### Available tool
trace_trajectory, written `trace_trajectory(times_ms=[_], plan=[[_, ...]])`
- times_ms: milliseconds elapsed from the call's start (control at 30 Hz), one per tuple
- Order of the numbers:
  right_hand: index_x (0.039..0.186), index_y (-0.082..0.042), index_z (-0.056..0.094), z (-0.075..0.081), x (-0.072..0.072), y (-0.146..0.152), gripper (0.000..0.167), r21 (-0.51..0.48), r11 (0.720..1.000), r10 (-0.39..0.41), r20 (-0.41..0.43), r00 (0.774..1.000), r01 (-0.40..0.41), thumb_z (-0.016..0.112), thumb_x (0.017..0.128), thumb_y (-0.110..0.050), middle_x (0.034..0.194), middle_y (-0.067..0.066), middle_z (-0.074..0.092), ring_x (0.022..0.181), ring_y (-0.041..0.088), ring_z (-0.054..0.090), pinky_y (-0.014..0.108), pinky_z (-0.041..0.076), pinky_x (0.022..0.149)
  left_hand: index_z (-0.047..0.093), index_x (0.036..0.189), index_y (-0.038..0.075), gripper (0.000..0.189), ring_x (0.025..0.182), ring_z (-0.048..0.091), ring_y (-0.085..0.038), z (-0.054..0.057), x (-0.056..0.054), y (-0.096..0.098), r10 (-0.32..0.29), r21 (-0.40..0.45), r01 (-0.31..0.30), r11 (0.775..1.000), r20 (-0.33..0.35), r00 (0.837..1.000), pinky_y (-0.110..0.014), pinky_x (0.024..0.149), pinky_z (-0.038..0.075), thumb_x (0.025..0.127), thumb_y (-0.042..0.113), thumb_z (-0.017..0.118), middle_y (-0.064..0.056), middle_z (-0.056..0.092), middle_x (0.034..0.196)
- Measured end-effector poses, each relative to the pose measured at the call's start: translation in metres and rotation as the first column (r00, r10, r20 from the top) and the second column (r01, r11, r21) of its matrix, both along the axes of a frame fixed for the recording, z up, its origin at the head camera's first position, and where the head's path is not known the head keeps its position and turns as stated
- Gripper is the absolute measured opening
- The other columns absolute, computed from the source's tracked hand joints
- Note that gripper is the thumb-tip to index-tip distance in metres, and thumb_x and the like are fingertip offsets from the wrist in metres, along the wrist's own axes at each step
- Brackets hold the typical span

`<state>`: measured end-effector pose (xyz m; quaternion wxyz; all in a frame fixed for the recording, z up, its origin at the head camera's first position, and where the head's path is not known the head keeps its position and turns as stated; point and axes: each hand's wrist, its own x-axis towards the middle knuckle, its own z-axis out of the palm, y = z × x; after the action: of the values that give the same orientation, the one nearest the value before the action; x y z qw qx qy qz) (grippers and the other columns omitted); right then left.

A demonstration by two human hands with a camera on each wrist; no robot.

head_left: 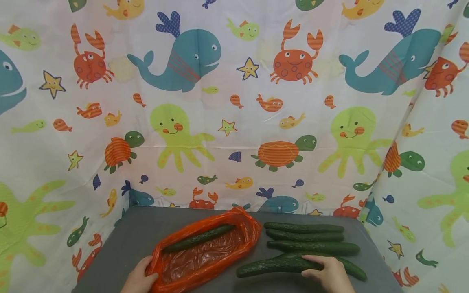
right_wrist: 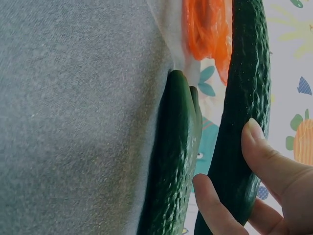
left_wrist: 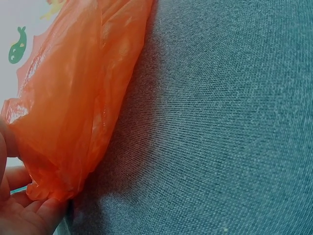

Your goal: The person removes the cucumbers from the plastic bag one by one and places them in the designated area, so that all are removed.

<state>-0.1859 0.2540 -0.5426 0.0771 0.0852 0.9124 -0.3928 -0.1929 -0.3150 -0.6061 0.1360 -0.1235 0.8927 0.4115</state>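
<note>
A thin, glossy, crinkled orange bag gaped in a long oval on the fabric-textured grey table, one slim cucumber inside. The left hand, partly cut off, seemed to pinch its near end; the right hand gripped a curved, bumpy dark-green cucumber near other cucumbers right of the bag.

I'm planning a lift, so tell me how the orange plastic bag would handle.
The orange plastic bag is probably floppy: its film looks thin and crinkled. Held at one end by the left hand, it would likely sag if lifted there. The rounded cucumber inside might roll or slide, since nothing visibly pins it.
</note>
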Motion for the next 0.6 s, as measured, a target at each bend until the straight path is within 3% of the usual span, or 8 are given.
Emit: trace_trajectory(times_ms=[100,333,600], plan=[[0.117,-0.019,0.078,-0.002,-0.001,0.003,0.057,0.006,1.0,0.002,0.01,1.0,-0.002,0.09,0.064,-0.036,0.114,0.016,0.074,0.064,0.018,0.063,0.033,0.048,0.06,0.046,0.143,-0.007,0.065,0.101,0.065,-0.038,-0.001,0.001,0.0,0.006,0.0,-0.006,1.0,-0.001,1.0,-0.052,0.078,0.056,0.086,0.014,0.068,-0.032,0.054,0.133],[0.117,-0.02,0.078,-0.008,-0.002,0.016,0.061,0.052,0.999,0.004,0.021,1.0,-0.005,0.09,0.062,-0.042,0.119,0.017,0.072,0.077,0.014,0.068,0.041,0.058,0.071,0.047,0.142,-0.008,0.063,0.102,0.064,-0.038,0.0,0.001,0.001,0.005,0.034,-0.004,0.999,-0.008,1.0,-0.052,0.078,0.056,0.087,0.014,0.068,-0.031,0.055,0.132],[0.119,-0.02,0.077,-0.013,-0.001,0.03,0.066,0.077,0.997,-0.01,0.025,1.0,0.008,0.089,0.06,-0.046,0.118,0.018,0.073,0.07,0.015,0.066,0.041,0.056,0.068,0.046,0.143,-0.008,0.064,0.105,0.063,-0.041,-0.001,-0.001,-0.001,-0.007,0.02,0.007,1.0,-0.009,1.0,-0.054,0.081,0.055,0.087,0.017,0.068,-0.033,0.052,0.136]])
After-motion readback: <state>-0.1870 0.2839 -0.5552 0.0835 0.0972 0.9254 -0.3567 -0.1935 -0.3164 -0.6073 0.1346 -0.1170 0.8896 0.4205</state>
